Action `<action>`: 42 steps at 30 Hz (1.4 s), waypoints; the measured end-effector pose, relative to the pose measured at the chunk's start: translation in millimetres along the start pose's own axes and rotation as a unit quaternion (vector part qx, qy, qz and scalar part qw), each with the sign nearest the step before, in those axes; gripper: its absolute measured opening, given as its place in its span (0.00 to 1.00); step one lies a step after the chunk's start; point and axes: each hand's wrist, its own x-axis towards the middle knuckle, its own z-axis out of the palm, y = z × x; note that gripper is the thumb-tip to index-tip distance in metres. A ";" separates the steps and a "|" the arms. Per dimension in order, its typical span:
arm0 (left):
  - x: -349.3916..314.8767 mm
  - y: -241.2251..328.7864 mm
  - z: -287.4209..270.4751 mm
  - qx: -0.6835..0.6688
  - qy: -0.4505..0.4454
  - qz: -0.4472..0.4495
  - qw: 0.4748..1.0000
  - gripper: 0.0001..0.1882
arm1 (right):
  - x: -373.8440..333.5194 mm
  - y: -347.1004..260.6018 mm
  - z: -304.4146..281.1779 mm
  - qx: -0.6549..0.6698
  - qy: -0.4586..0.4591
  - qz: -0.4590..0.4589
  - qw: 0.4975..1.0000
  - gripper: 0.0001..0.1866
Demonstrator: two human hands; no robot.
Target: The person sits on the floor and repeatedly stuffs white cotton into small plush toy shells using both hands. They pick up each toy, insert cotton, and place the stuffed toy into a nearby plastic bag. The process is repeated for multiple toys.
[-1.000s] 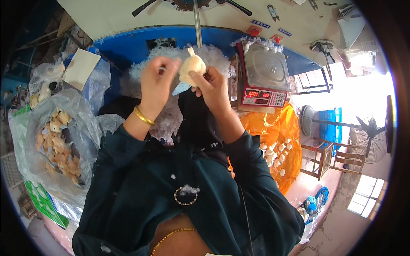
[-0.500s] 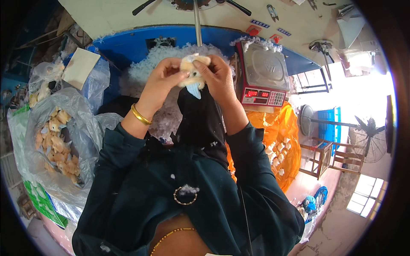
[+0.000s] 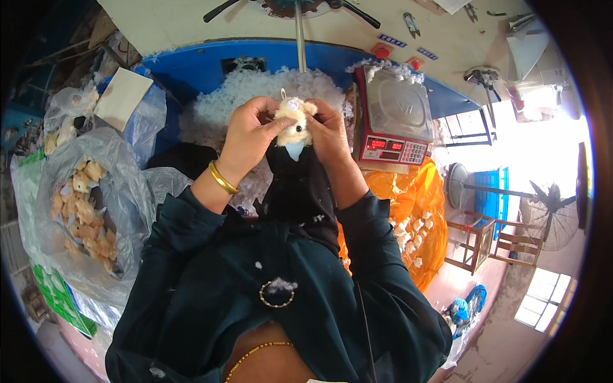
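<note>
Between both hands is a small cream plush toy (image 3: pixel 294 124) with a dark eye, a pale blue piece of cloth hanging below it and a small loop at its top. My left hand (image 3: pixel 257 129) is closed on the toy's left side, thumb pressed on its front. My right hand (image 3: pixel 329 131) pinches its right side near an ear. A metal tube (image 3: pixel 300 39) comes from the machine above and ends just over the toy. Behind the hands lies a heap of white fluffy stuffing (image 3: pixel 223 96) in a blue trough (image 3: pixel 172 67).
At the left, a clear plastic bag (image 3: pixel 131 172) holds several tan plush pieces (image 3: pixel 86 210). A red digital scale (image 3: pixel 394 105) stands at the right, above an orange bag (image 3: pixel 431 239) of small white pieces. Farther right are a wooden chair (image 3: pixel 469 239) and a fan (image 3: pixel 549 217).
The toy has moved slightly down and turned upright, so its eye and top loop show more plainly. Both hands came down with it and still grip it.
</note>
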 end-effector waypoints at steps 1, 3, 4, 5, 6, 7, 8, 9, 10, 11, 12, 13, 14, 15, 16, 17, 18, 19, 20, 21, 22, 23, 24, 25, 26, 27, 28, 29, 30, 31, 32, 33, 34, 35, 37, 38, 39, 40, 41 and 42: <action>2.7 -1.7 -4.5 -0.023 -0.024 0.000 0.999 0.11 | -0.7 -1.9 0.5 0.019 0.000 0.006 1.000 0.07; 7.6 -2.2 -15.9 -0.134 -0.074 -0.032 0.988 0.10 | -1.7 -11.3 2.8 0.063 0.026 0.042 0.997 0.06; 10.5 -0.9 -22.2 -0.222 -0.100 -0.062 0.968 0.10 | -2.1 -14.7 -2.8 0.060 0.016 0.054 0.997 0.06; 12.6 0.2 -24.8 -0.307 -0.126 -0.091 0.939 0.10 | -2.3 -17.5 -5.9 0.058 0.006 0.065 0.996 0.06; 13.6 1.2 -23.8 -0.311 -0.118 -0.092 0.938 0.11 | -1.4 -16.7 0.0 0.069 0.021 0.053 0.996 0.07; 18.6 -0.1 -24.6 -0.307 -0.130 -0.085 0.939 0.11 | 0.9 -19.5 1.0 0.051 0.035 0.046 0.997 0.07; 26.1 -3.2 -26.1 -0.303 -0.141 -0.078 0.939 0.12 | 4.4 -23.6 2.2 0.032 0.050 0.040 0.997 0.07; 30.5 -4.4 -26.9 -0.299 -0.152 -0.071 0.940 0.12 | 8.4 -28.0 3.9 0.014 0.064 0.033 0.997 0.08; 28.3 9.9 -12.3 -0.253 -0.081 -0.077 0.961 0.11 | 13.1 -31.4 9.4 0.016 0.076 -0.019 0.997 0.08; 32.2 8.9 -11.1 -0.186 -0.077 -0.056 0.978 0.10 | 17.9 -32.7 10.3 -0.005 0.080 -0.039 0.996 0.09; 39.0 7.0 -11.4 -0.118 -0.072 -0.035 0.990 0.10 | 23.2 -33.6 10.5 -0.026 0.084 -0.059 0.994 0.09; 45.4 6.3 -11.1 -0.050 -0.067 -0.014 0.996 0.10 | 28.4 -34.5 11.2 -0.048 0.087 -0.078 0.992 0.09; 51.5 6.4 -8.2 -0.050 -0.035 0.010 0.998 0.10 | 34.9 -34.1 13.6 -0.050 0.097 -0.103 0.989 0.09; 58.3 6.8 -3.2 -0.050 -0.003 0.034 0.998 0.10 | 40.9 -34.0 14.7 -0.062 0.119 -0.091 0.987 0.09; 67.3 6.9 -0.2 -0.049 0.031 0.059 0.997 0.10 | 48.7 -32.9 15.9 -0.072 0.139 -0.079 0.985 0.09; 78.3 4.2 0.7 -0.051 0.044 0.061 0.996 0.10 | 56.8 -32.4 16.7 -0.082 0.158 -0.068 0.982 0.08; 92.2 -0.6 0.4 -0.054 0.058 0.062 0.995 0.10 | 69.2 -30.3 13.8 -0.087 0.171 -0.058 0.980 0.08; 105.9 -2.5 2.0 -0.059 0.068 0.062 0.994 0.10 | 83.8 -28.6 12.0 -0.049 0.178 -0.058 0.981 0.09; 117.3 2.5 5.2 -0.077 0.080 0.048 0.993 0.10 | 99.8 -27.6 11.4 -0.010 0.185 -0.061 0.981 0.09; 129.7 9.3 5.9 -0.088 0.079 0.050 0.992 0.10 | 115.0 -27.8 11.2 0.030 0.192 -0.064 0.979 0.09; 142.0 17.0 4.2 -0.100 0.080 0.051 0.991 0.10 | 131.8 -29.5 13.5 0.033 0.190 -0.059 0.979 0.09; 152.7 23.4 3.9 -0.112 0.081 0.052 0.989 0.10 | 147.2 -33.9 16.4 0.034 0.189 -0.054 0.980 0.09; 160.6 28.1 4.6 -0.126 0.100 0.052 0.986 0.09 | 155.8 -36.4 17.7 0.036 0.187 -0.050 0.980 0.09; 162.2 25.9 2.5 -0.119 0.106 0.057 0.986 0.09 | 156.8 -36.1 18.7 0.038 0.187 -0.052 0.980 0.09; 162.8 23.1 0.6 -0.112 0.112 0.062 0.985 0.08 | 156.2 -35.2 19.3 0.040 0.187 -0.054 0.980 0.09; 163.3 20.6 -1.8 -0.105 0.118 0.067 0.985 0.08 | 154.8 -34.2 19.6 0.042 0.187 -0.056 0.980 0.09; 157.7 15.7 -5.7 -0.094 0.101 0.069 0.988 0.07 | 147.5 -30.8 18.0 0.035 0.184 -0.064 0.980 0.08; 149.0 12.5 -11.7 -0.083 0.084 0.074 0.990 0.06 | 139.5 -28.2 16.0 0.029 0.180 -0.075 0.980 0.08; 142.3 10.4 -14.5 -0.072 0.067 0.080 0.992 0.06 | 133.1 -27.1 14.6 0.023 0.176 -0.086 0.980 0.08; 136.4 8.3 -14.8 -0.076 0.067 0.079 0.992 0.07 | 126.7 -25.9 14.7 0.009 0.176 -0.088 0.980 0.08; 131.3 7.5 -15.1 -0.079 0.067 0.079 0.991 0.07 | 121.2 -26.0 14.9 -0.004 0.176 -0.090 0.980 0.07; 125.4 7.0 -15.0 -0.083 0.067 0.079 0.991 0.08 | 115.2 -25.4 14.6 -0.017 0.175 -0.092 0.980 0.07; 119.6 9.4 -13.6 -0.079 0.071 0.072 0.992 0.09 | 110.7 -24.7 15.2 -0.004 0.172 -0.100 0.980 0.07; 113.2 11.9 -9.7 -0.075 0.076 0.066 0.992 0.09 | 105.6 -23.1 15.1 0.010 0.168 -0.109 0.980 0.06; 103.2 12.4 -2.3 -0.065 0.081 0.069 0.992 0.10 | 95.4 -21.9 9.2 0.036 0.150 -0.115 0.981 0.06; 99.1 11.4 1.3 -0.059 0.082 0.078 0.992 0.10 | 91.6 -22.9 6.6 0.057 0.150 -0.098 0.982 0.06; 96.7 11.0 3.2 -0.053 0.084 0.088 0.991 0.10 | 88.3 -25.2 4.9 0.077 0.150 -0.081 0.982 0.06; 95.4 11.1 3.7 -0.055 0.095 0.090 0.990 0.11 | 85.5 -27.6 0.6 0.082 0.146 -0.034 0.985 0.05; 96.5 9.7 0.3 -0.038 0.095 0.098 0.990 0.10 | 82.6 -29.1 -0.5 0.092 0.135 -0.017 0.986 0.05; 99.4 7.2 -5.2 -0.021 0.096 0.107 0.989 0.10 | 79.4 -31.8 -0.4 0.102 0.124 -0.001 0.987 0.04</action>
